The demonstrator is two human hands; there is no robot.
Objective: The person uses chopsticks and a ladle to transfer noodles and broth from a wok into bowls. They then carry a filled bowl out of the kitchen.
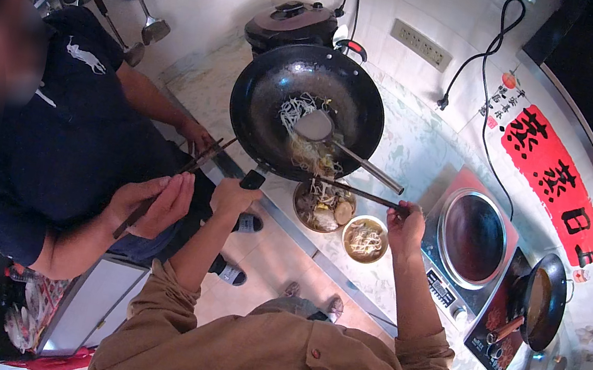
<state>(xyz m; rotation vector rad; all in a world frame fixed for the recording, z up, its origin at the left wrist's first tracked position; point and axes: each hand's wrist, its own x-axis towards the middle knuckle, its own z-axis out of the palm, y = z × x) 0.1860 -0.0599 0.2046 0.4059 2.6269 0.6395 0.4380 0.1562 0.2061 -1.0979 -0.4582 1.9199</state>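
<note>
My left hand [233,197] grips the short black handle [252,179] of a large black wok [266,83]. The wok leans toward me, its near rim over a bowl of noodles and other food [322,207]. White noodles [296,110] and some food lie inside, under a metal ladle [315,125] whose handle [372,170] sticks out past the rim. In my right hand [407,227] is a pair of dark chopsticks [360,193], their tips at the wok's near rim above that bowl. Just left of this hand stands a smaller bowl of noodles in broth [365,239].
A co-worker [86,138] at my left holds chopsticks [135,217]. Behind the wok sits an electric cooker [291,22]. To the right are an induction cooker [470,237], a pan with brown liquid [542,302] and hanging black cords [488,58]. The counter's front edge [294,230] runs diagonally.
</note>
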